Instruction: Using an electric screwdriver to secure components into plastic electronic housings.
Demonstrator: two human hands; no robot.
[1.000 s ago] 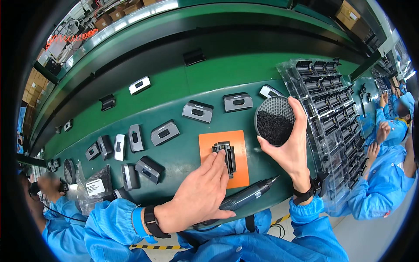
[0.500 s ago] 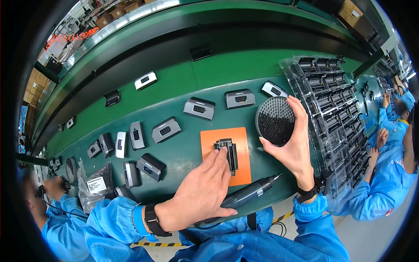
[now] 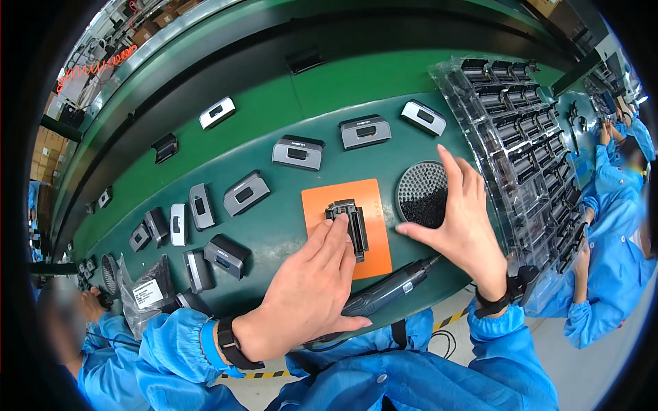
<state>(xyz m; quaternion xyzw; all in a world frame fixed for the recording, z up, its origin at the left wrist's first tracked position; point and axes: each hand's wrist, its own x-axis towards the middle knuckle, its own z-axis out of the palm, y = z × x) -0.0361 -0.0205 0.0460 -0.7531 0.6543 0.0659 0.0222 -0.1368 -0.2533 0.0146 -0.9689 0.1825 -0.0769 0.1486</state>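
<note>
My left hand (image 3: 301,288) lies with fingers stretched out, the fingertips resting on a black plastic housing (image 3: 356,229) and the thumb spread away. The housing sits on an orange mat (image 3: 378,198) and is partly hidden by those fingers. My right hand (image 3: 473,226) is open, thumb and fingers spread apart around the near right side of a round, dimpled grey dish (image 3: 419,179). Small black pieces (image 3: 423,211), too fine to make out singly, are heaped in the dish's near half. A dark electric screwdriver (image 3: 387,291) lies just in front of the mat.
Several grey and silver housings (image 3: 298,152) stand in an arc across the green bench. Clear trays of black parts (image 3: 510,130) fill the right side. A labelled plastic bag (image 3: 147,291) lies at left. Co-workers in blue (image 3: 613,253) sit at the right and left.
My right hand has loosened from the dish, which appears lower, with its black pieces gathered toward the near side. The left hand stays on the housing. The whole view has shifted slightly.
</note>
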